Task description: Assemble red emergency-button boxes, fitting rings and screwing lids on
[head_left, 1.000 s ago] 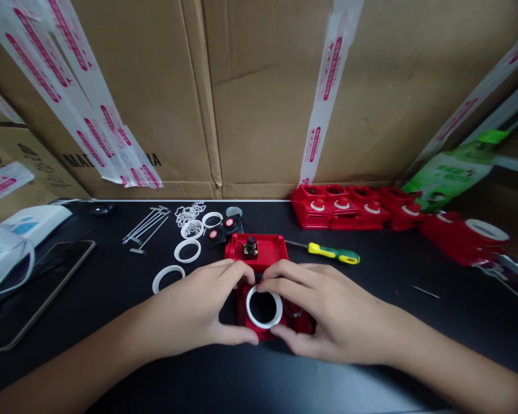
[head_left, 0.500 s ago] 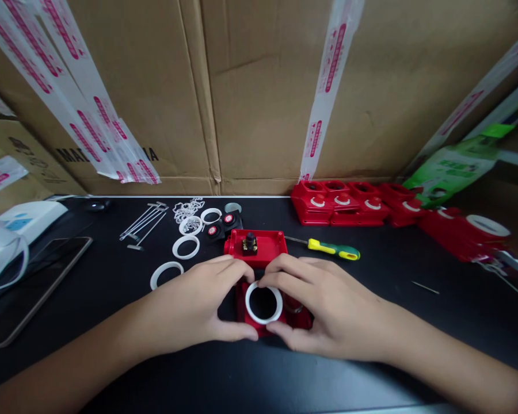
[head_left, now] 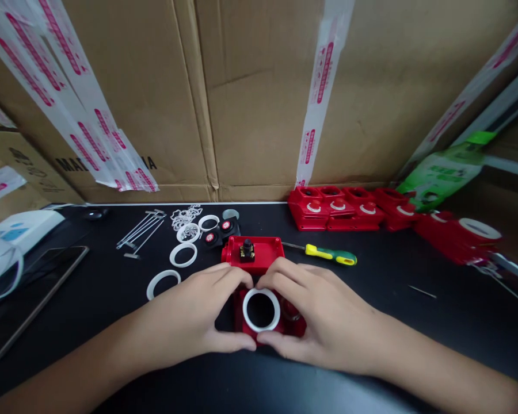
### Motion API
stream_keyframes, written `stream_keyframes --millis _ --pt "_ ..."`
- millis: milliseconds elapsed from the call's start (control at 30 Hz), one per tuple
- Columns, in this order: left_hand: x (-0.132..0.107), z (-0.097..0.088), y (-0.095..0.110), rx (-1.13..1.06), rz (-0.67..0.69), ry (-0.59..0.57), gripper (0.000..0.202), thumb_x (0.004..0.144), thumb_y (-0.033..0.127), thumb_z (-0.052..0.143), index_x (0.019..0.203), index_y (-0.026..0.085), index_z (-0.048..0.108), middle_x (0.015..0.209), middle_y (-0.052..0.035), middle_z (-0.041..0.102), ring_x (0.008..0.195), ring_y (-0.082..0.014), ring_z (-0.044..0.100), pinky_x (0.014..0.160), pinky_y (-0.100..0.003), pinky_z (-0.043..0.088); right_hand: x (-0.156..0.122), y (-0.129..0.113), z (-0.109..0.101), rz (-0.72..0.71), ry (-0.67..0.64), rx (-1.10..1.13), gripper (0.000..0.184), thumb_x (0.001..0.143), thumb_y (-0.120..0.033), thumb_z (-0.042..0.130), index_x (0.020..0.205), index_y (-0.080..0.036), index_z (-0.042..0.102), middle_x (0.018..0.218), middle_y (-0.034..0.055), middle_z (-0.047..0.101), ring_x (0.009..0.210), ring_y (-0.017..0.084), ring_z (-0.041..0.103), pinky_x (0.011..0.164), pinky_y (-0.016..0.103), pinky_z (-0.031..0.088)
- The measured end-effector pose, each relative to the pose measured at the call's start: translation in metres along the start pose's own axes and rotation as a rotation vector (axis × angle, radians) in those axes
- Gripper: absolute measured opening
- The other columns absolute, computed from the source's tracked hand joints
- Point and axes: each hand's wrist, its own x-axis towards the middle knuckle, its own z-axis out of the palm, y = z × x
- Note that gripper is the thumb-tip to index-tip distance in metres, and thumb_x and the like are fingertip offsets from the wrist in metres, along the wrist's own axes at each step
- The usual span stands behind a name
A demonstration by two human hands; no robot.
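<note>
- Head view: a white ring [head_left: 246,311] lies over a red housing [head_left: 290,326] on the black table [head_left: 384,270], low and central in the picture, its round opening dark.
- The right hand [head_left: 328,316] holds the ring from the right, thumb on the near edge and bent fingertips at the far edge.
- The left hand [head_left: 198,310] curves about the left side, thumb and fingers spread wide around the housing, the thumb by its near edge; whether these fingers press on anything, I cannot tell.
- Just beyond the hands sits an open red shell [head_left: 268,251] with a small black switch [head_left: 247,252] inside.
- A yellow-and-green screwdriver [head_left: 331,255] lies right of the shell, its shaft pointing towards it.
- Left of the shell are black parts with red discs [head_left: 230,227], more white rings, a pale chain [head_left: 185,217] and metal T-shaped rods [head_left: 140,232].
- Further back on the right stand several red housings in a row [head_left: 358,210], near a green bottle [head_left: 442,175].
- Brown cardboard [head_left: 259,121] rises behind the table.
</note>
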Motion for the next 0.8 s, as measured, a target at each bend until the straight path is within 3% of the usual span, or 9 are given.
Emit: stream_keyframes --millis 300,433,533,633,800 --pt "0.0002 -0.0013 0.0018 -0.023 0.001 0.0 0.047 0.084 0.043 0.092 0.117 0.029 0.061 0.123 -0.0004 0.071 0.116 -0.0275 0.069 0.096 -0.038 0.052 -0.0028 -0.002 -0.0035 0.059 -0.035 0.011 0.044 0.09 -0.049 0.081 0.12 -0.022 0.064 0.114 0.0048 0.067 0.093 0.022 0.067 0.081 0.039 0.054" --pt "0.0001 -0.0028 0.0022 -0.026 -0.001 -0.006 0.05 0.085 0.043 0.092 0.121 0.028 0.061 0.128 -0.0017 0.071 0.121 -0.0285 0.068 0.101 -0.04 0.051 -0.0039 0.0008 -0.0081 -0.015 -0.042 0.125 0.057 0.086 -0.034 0.081 0.137 -0.023 0.056 0.132 0.0066 0.066 0.107 0.022 0.069 0.093 0.037 0.056" --pt "-0.0001 -0.003 0.0024 -0.033 -0.011 -0.004 0.049 0.085 0.044 0.091 0.12 0.027 0.061 0.128 -0.0029 0.071 0.122 -0.0297 0.067 0.101 -0.041 0.052 -0.0041 0.0023 -0.0079 -0.039 -0.047 0.164 0.049 0.087 -0.023 0.074 0.134 -0.025 0.059 0.124 0.0042 0.071 0.106 0.021 0.071 0.096 0.036 0.056" --pt "0.0004 -0.0025 0.0026 -0.037 -0.017 0.005 0.049 0.083 0.045 0.092 0.117 0.026 0.063 0.124 -0.0034 0.071 0.117 -0.0301 0.068 0.098 -0.041 0.052 -0.0028 0.0032 -0.0055 -0.056 -0.04 0.168 0.043 0.088 -0.023 0.072 0.129 -0.024 0.062 0.12 0.0049 0.072 0.103 0.021 0.072 0.094 0.037 0.057" --pt "0.0019 -0.0027 0.003 -0.038 -0.044 -0.001 0.047 0.081 0.046 0.093 0.11 0.025 0.065 0.117 -0.003 0.072 0.11 -0.0289 0.069 0.094 -0.041 0.053 0.0 0.0048 -0.0027 -0.072 -0.03 0.138 0.051 0.084 -0.026 0.076 0.133 -0.024 0.064 0.122 0.0049 0.07 0.103 0.022 0.072 0.093 0.039 0.057"
